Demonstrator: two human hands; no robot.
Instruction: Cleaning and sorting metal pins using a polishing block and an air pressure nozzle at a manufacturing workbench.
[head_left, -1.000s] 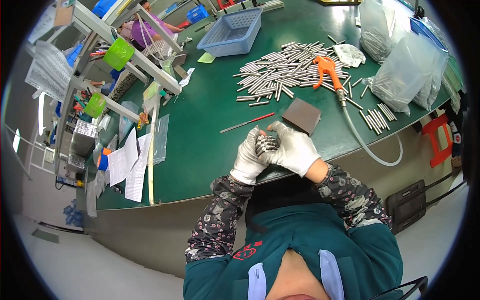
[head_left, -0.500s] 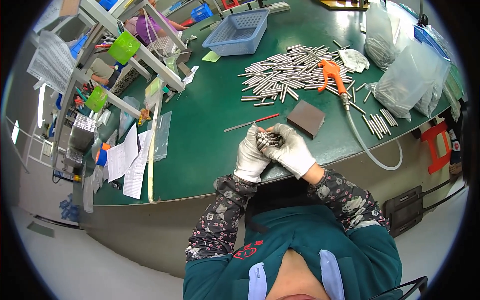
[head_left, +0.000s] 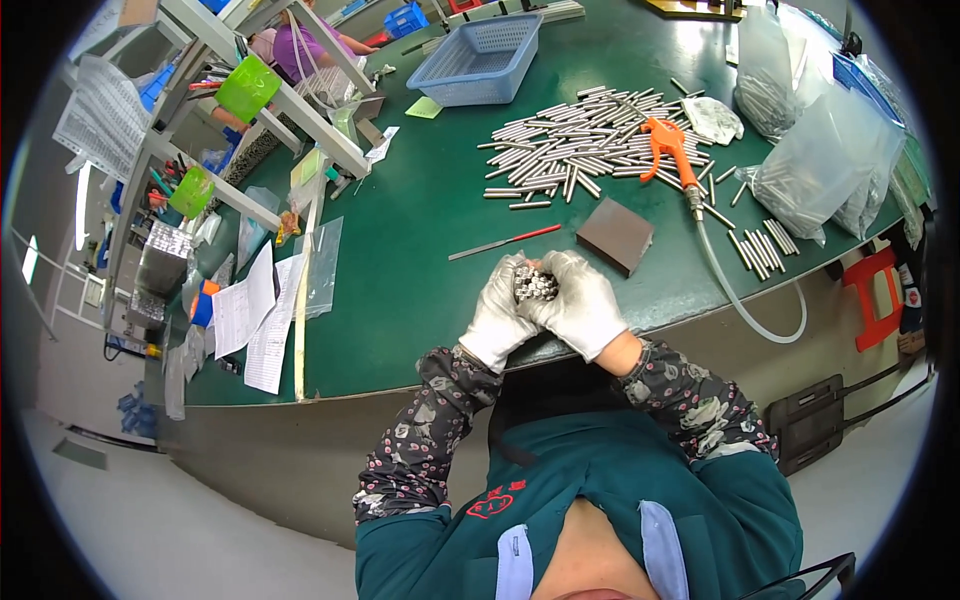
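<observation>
A bundle of short metal rods (head_left: 536,284) is clasped between my two gloved hands, its shiny ends facing up. My left hand (head_left: 497,318) wraps its left side, and my right hand (head_left: 582,305) closes round the right. Both wear white gloves with bare fingertips showing at the top. Just beyond them lie a thin file with a red handle (head_left: 505,242) and a brown block (head_left: 616,236). Farther off, a wide heap of loose metal rods (head_left: 570,150) spreads over the green table (head_left: 400,300).
An orange air gun (head_left: 668,150) with a clear hose rests at the heap's right edge. Several rods (head_left: 763,250) lie lined up near bags of rods (head_left: 800,170). A blue basket (head_left: 475,65) stands at the back. Papers (head_left: 270,320) and a shelf frame (head_left: 300,120) occupy the left.
The rod bundle has turned more upright in my hands, with its ends now more level and closer together. My left forearm has shifted slightly left.
</observation>
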